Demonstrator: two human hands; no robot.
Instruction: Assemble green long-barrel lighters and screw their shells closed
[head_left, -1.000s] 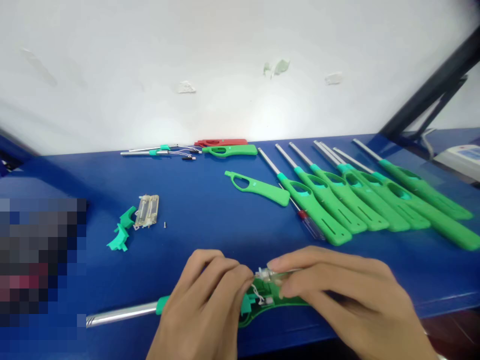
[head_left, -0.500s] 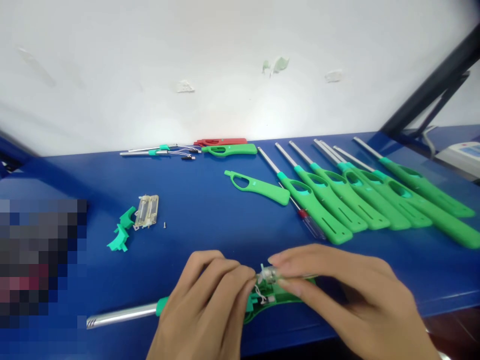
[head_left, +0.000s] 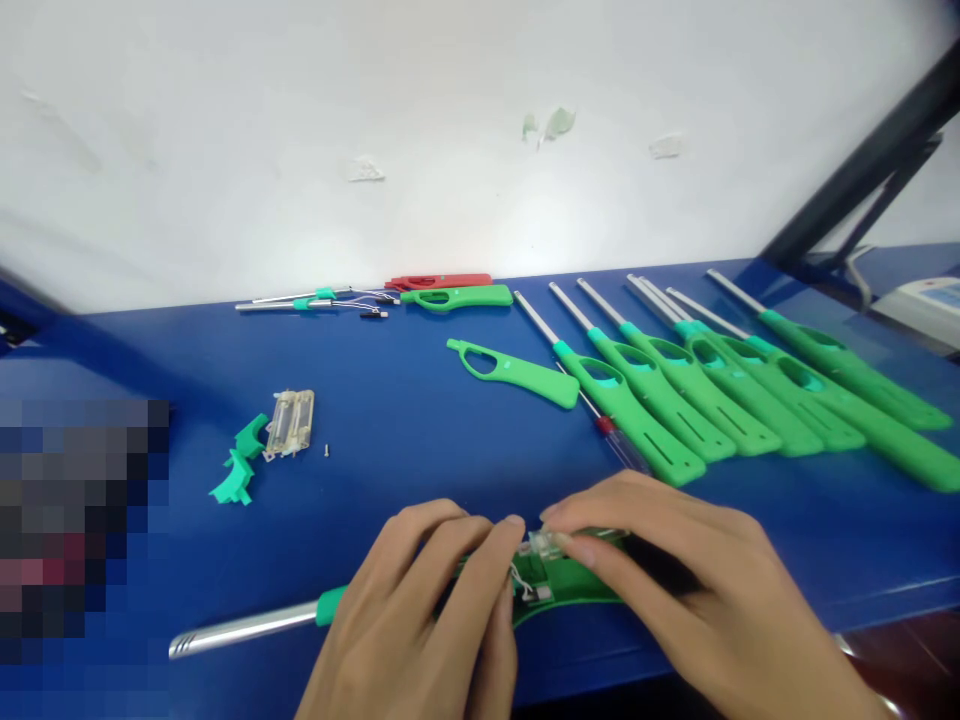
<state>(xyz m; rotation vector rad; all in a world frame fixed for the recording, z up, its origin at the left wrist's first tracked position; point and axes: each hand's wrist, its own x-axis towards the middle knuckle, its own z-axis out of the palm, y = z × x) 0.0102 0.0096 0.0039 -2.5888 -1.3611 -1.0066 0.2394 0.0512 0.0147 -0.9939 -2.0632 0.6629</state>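
An opened gas lighter's green half shell (head_left: 566, 583) lies at the front of the table, its silver tube (head_left: 247, 630) pointing left. My left hand (head_left: 416, 610) is closed over the shell's front part, covering the trigger area. My right hand (head_left: 675, 570) pinches a clear fuel tank (head_left: 541, 543) between thumb and fingers, with the tank lying along the shell's handle. White wires and a small black-and-white connector (head_left: 537, 593) show inside the shell between the hands. Whether the tank is fully seated cannot be made out.
Several assembled green lighters (head_left: 637, 420) lie in a row at right, a screwdriver (head_left: 621, 446) beside the nearest. Behind are a loose green shell (head_left: 517, 374), a red shell (head_left: 450, 282) and wired tubes (head_left: 285, 306). At left lie clear tanks (head_left: 291, 422), teal triggers (head_left: 236, 478) and a screw (head_left: 326, 451).
The clear tank has come down from a raised tilt to lie in the green shell. My left fingers have shifted slightly, and the right hand keeps its pinch on the tank.
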